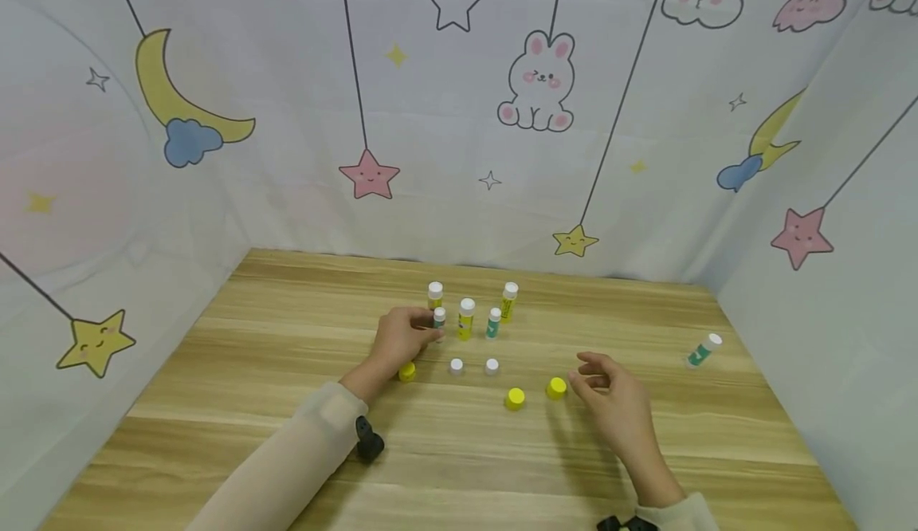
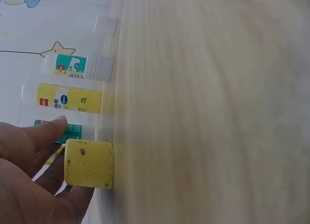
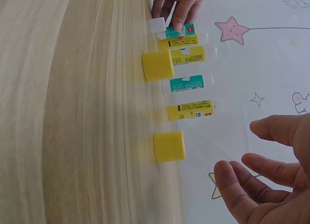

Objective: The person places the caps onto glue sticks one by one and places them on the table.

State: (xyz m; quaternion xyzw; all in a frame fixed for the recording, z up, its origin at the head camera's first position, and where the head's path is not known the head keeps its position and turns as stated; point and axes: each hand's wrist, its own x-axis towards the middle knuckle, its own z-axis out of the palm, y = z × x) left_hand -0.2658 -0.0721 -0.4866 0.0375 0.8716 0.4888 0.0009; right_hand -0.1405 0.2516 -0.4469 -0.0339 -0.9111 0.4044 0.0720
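My left hand (image 1: 403, 338) pinches a small green-labelled glue stick (image 1: 439, 320) between thumb and fingers; the stick stands upright on the table. In the left wrist view the thumb (image 2: 51, 132) lies across its label, with the fingers behind. Beside it stand a yellow glue stick (image 1: 466, 322), another green one (image 1: 493, 325), and two more yellow ones (image 1: 508, 304) (image 1: 435, 293) farther back. A yellow cap (image 1: 406, 371) sits just below the left wrist. My right hand (image 1: 615, 399) hovers with loosely spread fingers, holding nothing, beside a yellow cap (image 1: 556, 388).
Two white caps (image 1: 456, 366) (image 1: 491, 366) and another yellow cap (image 1: 515, 399) lie in front of the glue sticks. Off to the right, a green glue stick (image 1: 704, 351) appears leaning near the table's edge. A printed cloth (image 1: 445, 220) surrounds the wooden table (image 1: 459, 475) at back and sides.
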